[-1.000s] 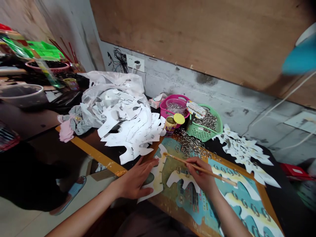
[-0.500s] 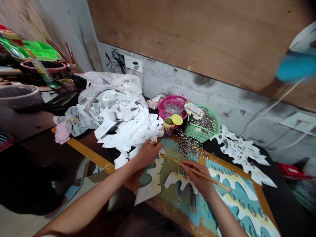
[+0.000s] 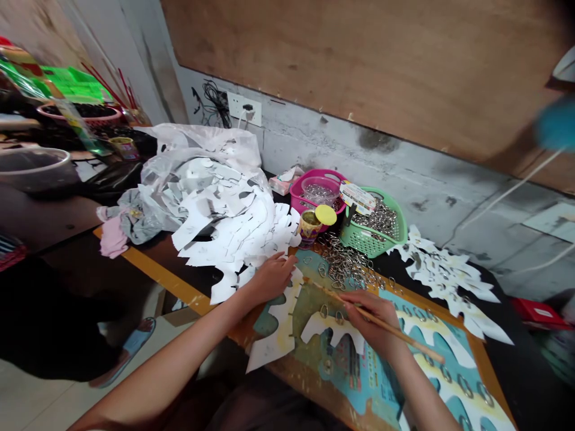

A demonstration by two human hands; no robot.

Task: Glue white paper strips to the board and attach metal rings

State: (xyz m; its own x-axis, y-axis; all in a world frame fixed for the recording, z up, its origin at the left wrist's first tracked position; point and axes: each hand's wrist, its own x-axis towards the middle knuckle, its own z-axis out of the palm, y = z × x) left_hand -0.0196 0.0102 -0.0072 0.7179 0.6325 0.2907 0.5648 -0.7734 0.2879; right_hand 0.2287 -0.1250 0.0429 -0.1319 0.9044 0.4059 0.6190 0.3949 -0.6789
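My left hand (image 3: 271, 277) rests with curled fingers on the edge of a heap of white paper cut-outs (image 3: 233, 230), touching the nearest sheets. My right hand (image 3: 375, 320) is closed on a thin wooden stick (image 3: 386, 326), whose tip points left over a board. Under it lies a white cut-out (image 3: 335, 329) with metal rings on it. Another cut-out (image 3: 276, 335) lies between my hands on the colourful board (image 3: 359, 371). A small pot with a yellow lid (image 3: 314, 224) stands just beyond.
A pile of metal rings (image 3: 348, 266) lies by a green basket (image 3: 375, 230) and a pink basket (image 3: 317, 194) of rings. More cut-outs (image 3: 444, 278) lie at the right. A plastic bag (image 3: 202, 155) sits behind the heap. Someone's sandalled foot (image 3: 130, 347) is on the floor.
My left hand left the cut-out on the board and moved up to the edge of the paper heap. The right hand shifted the stick slightly right.
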